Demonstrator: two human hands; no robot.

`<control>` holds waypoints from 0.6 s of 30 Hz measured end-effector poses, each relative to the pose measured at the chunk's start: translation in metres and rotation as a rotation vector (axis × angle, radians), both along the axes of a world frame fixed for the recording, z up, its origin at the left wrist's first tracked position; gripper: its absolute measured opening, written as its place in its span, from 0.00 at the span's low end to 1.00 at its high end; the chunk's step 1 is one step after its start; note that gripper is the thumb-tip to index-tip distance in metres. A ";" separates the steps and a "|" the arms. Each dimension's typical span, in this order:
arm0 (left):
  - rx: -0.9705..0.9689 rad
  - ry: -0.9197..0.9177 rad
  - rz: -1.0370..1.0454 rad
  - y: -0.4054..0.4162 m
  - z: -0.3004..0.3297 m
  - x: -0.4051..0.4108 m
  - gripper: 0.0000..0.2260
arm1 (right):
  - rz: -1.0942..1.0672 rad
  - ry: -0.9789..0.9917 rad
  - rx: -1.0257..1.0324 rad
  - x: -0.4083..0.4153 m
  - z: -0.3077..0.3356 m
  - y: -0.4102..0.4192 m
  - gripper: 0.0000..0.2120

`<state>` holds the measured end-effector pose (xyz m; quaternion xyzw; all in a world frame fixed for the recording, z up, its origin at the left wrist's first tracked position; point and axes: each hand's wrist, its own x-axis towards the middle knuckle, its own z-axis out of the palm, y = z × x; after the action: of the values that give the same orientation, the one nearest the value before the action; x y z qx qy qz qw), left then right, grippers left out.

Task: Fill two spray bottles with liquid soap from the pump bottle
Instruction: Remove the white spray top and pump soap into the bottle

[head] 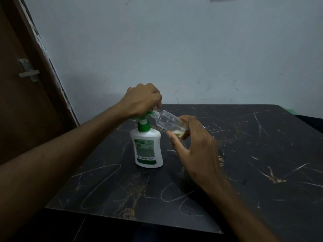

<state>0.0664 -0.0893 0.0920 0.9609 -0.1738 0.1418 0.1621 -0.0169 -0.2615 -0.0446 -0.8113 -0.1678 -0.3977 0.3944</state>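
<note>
Item 1, pump bottle (147,149): white body, green label, green collar and pump head. I see it standing upright on the dark marbled tabletop (244,154), toward the left-centre of the surface, long axis vertical. Its nozzle points to the right, toward the mouth of the spray bottle.

Item 2, left hand (141,100): I log it directly above the pump bottle, resting on the green pump head with fingers curled down over it. Knuckles face the camera; the fingertips are hidden behind the hand, so I cannot tell how tightly they close on the head.

Item 3, spray bottle (167,120): small, clear, no cap on it. It is held off the tabletop, just to the right of the pump head and above the pump bottle's right shoulder. Long axis tilted, running from upper left to lower right; the open neck points up-left and meets the nozzle tip, the base points down-right into the right hand. A little yellowish liquid sits at the low base end.

Item 4, right hand (194,147): I note it right of the pump bottle, clear of the tabletop, thumb and fingers pinching the base end of the spray bottle.

Item 5, surroundings: pale wall behind; brown door (26,93) with metal latch at left.
</note>
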 end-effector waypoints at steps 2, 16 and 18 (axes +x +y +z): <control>0.001 -0.001 -0.002 -0.001 -0.004 -0.001 0.19 | 0.001 0.005 -0.001 0.000 0.000 -0.001 0.19; 0.010 -0.097 0.003 0.004 -0.001 0.008 0.15 | 0.006 0.005 -0.003 -0.002 0.001 0.000 0.19; 0.010 -0.084 -0.009 0.002 -0.003 0.008 0.10 | 0.003 0.005 0.002 -0.002 0.001 -0.001 0.19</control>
<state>0.0749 -0.0870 0.0891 0.9541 -0.1857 0.1804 0.1506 -0.0193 -0.2624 -0.0437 -0.8117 -0.1675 -0.3953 0.3961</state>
